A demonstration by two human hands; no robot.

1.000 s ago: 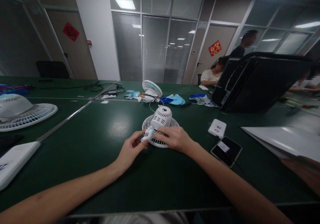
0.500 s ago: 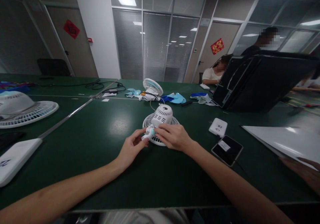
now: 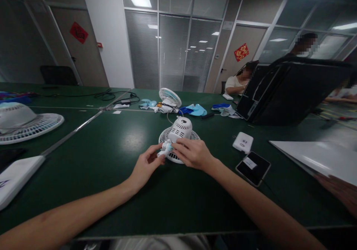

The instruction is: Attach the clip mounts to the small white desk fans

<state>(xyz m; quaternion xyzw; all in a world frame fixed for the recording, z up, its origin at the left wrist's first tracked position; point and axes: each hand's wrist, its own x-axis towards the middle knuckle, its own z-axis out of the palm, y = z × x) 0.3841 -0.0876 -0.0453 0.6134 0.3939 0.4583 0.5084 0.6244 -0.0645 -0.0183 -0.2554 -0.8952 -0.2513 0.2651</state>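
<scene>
"How do your fingers stand?"

"On my feed, the left hand (image 3: pixel 145 165) pinches a small white-and-blue piece (image 3: pixel 164 151) between thumb and fingers. The right hand (image 3: pixel 196 153) has its fingertips at the light-blue end; whether they grip or merely touch, I can't tell."

"Where's the piece?"

"Just in front of the white fan (image 3: pixel 182 127), which lies grille down on the tabletop (image 3: pixel 170 205). I can't see whether the two are joined."

"Which step, then?"

"I'd judge I'm working that light-blue end with my right while my left braces the white part. The next move calls for a steady left and small, light effort from the right."

"And farther out?"

"A second fan (image 3: pixel 169 97) behind, light-blue blades (image 3: pixel 198 110) near it, and a white power bank (image 3: pixel 243 142) beside a phone (image 3: pixel 253 168), well to the right."
</scene>
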